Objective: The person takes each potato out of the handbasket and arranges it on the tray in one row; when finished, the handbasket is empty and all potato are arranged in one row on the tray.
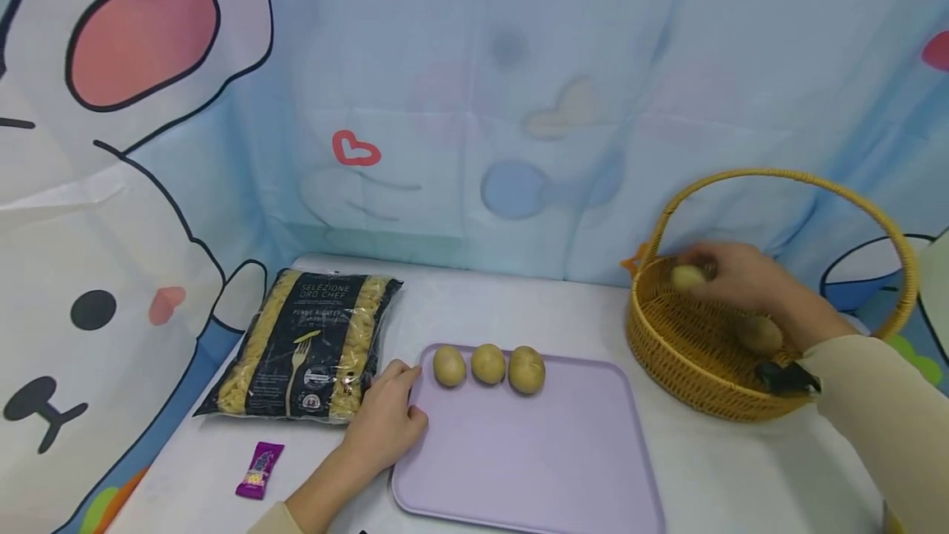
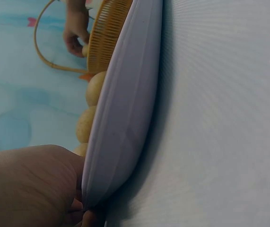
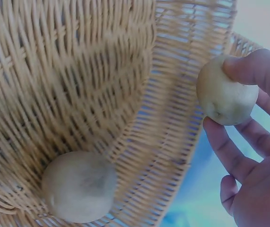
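Observation:
My right hand (image 1: pixel 734 274) grips a potato (image 3: pixel 227 92) between thumb and fingers, up at the far rim of the wicker basket (image 1: pixel 667 353). Another potato (image 3: pixel 80 187) lies inside the basket, below that hand. Three potatoes stand in a row along the far edge of the lilac tray (image 1: pixel 526 452): a left one (image 1: pixel 449 366), a middle one (image 1: pixel 488 363) and a right one (image 1: pixel 527 370). At the tray's left edge, my left hand (image 1: pixel 387 419) holds the rim, its thumb over the edge and some fingertips hidden beneath in the left wrist view (image 2: pixel 35 184).
A bag of penne pasta (image 1: pixel 304 344) lies left of the tray, close to the left hand. In front of it is a small purple packet (image 1: pixel 259 470). The basket's tall handle (image 1: pixel 778 174) arches over the right arm. A printed curtain (image 1: pixel 445 105) hangs behind the table.

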`<state>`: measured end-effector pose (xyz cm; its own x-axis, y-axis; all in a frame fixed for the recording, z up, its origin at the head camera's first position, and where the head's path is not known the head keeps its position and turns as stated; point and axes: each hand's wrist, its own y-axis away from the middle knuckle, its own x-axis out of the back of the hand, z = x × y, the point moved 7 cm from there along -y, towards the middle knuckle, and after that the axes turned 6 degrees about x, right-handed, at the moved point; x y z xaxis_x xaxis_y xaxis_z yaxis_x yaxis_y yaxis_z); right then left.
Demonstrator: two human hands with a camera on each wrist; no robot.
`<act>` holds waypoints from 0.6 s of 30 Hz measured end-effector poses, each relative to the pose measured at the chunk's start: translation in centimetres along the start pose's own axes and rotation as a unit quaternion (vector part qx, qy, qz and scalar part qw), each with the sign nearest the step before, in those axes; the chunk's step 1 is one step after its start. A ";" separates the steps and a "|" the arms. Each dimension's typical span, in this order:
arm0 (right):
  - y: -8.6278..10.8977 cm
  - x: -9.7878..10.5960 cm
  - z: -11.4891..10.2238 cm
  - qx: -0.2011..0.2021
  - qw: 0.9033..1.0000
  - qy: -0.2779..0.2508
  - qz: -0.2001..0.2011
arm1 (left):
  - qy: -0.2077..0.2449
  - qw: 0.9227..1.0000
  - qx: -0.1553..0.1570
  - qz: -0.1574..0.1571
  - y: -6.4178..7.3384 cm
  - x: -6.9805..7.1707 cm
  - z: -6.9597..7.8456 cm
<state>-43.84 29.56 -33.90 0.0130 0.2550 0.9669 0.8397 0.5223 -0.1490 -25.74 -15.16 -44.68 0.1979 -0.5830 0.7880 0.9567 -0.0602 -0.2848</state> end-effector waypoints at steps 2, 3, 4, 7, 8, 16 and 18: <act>-0.1 0.2 -0.7 0.007 1.000 -0.002 0.001 | 0.001 1.000 -0.001 0.001 0.0 0.1 0.0; -0.1 0.2 -1.0 0.006 1.000 -0.004 0.001 | 0.001 1.000 -0.002 0.001 0.0 0.1 0.0; -0.1 0.3 -1.4 0.008 1.000 -0.004 0.000 | 0.001 1.000 -0.004 0.001 0.0 0.1 0.1; 0.1 0.6 -2.7 0.011 1.000 -0.011 0.001 | 0.000 1.000 -0.007 0.001 -0.1 0.0 0.1; 0.2 0.7 -3.1 0.014 1.000 -0.013 0.002 | 0.000 1.000 -0.007 0.000 -0.1 0.0 0.2; 0.8 1.3 -6.4 0.039 0.999 -0.029 0.006 | -0.006 1.000 -0.013 0.006 -0.1 0.0 0.0; 1.0 1.2 -7.3 0.033 0.999 -0.038 0.004 | -0.003 1.000 -0.013 0.006 0.0 0.0 0.0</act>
<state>-38.98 24.44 -31.33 -0.0240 0.3187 0.9475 0.8020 0.5719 -0.1721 -25.75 -15.13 -44.69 0.2107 -0.5787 0.7879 0.9485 -0.0741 -0.3081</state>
